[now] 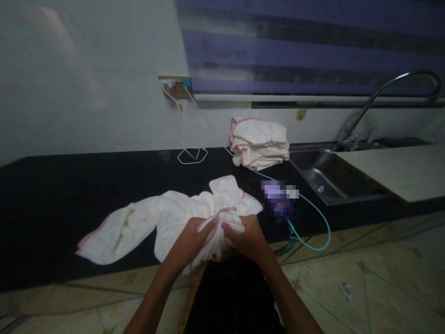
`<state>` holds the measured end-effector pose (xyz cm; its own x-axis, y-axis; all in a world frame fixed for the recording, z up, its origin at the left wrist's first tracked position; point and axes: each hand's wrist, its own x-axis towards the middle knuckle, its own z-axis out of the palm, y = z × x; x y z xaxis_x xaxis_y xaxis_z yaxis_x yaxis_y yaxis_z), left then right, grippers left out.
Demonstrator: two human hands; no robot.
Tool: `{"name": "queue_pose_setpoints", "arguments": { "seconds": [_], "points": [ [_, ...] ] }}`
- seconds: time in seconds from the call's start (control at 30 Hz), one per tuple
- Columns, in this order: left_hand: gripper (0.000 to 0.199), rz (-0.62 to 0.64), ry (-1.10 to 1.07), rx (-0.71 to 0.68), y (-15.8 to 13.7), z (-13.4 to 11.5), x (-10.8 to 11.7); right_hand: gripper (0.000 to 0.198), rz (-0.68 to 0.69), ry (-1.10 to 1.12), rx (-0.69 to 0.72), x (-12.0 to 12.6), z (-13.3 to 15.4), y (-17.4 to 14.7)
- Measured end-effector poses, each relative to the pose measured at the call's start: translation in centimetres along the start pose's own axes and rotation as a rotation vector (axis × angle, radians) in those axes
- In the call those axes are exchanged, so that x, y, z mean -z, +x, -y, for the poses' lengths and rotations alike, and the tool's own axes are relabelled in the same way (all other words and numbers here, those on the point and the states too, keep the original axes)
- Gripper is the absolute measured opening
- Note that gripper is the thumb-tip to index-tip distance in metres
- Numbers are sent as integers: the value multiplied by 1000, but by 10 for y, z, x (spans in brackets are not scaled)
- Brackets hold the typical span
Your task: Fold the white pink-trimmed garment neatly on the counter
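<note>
A white cloth (184,208) with pink edging lies crumpled along the front of the black counter. Its left end stretches out flat and bears brown stains. My left hand (194,236) grips a bunched fold of it, thumb on top. Close beside it, my right hand (245,232) pinches the same gathered part, and the two thumbs nearly meet. Some of the cloth hangs over the counter's front edge. The fingertips under the fabric are hidden.
Behind is a stack of folded white cloths (260,144). A blurred purple phone-like object (278,195) with a teal cable (328,227) lies right of the cloth. Farther right are a steel sink (323,174), a tall faucet (368,104) and a pale board (392,171). A white cable (193,162) hangs from the wall socket (179,88).
</note>
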<state>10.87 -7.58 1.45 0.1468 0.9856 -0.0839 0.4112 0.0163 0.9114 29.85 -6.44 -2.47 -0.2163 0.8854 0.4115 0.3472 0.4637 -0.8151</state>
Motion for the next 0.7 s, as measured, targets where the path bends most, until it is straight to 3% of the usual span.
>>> {"name": "queue_pose_setpoints", "arguments": {
  "seconds": [0.13, 0.3, 0.7],
  "points": [
    [62, -28, -2, 3, -5, 5, 2, 44, 46, 20, -15, 4, 2, 1],
    [55, -7, -46, -93, -15, 7, 8, 48, 79, 91, -77, 7, 4, 0],
    [59, 17, -82, -101, -19, 8, 6, 48, 103, 87, -91, 10, 9, 0]
  ]
}}
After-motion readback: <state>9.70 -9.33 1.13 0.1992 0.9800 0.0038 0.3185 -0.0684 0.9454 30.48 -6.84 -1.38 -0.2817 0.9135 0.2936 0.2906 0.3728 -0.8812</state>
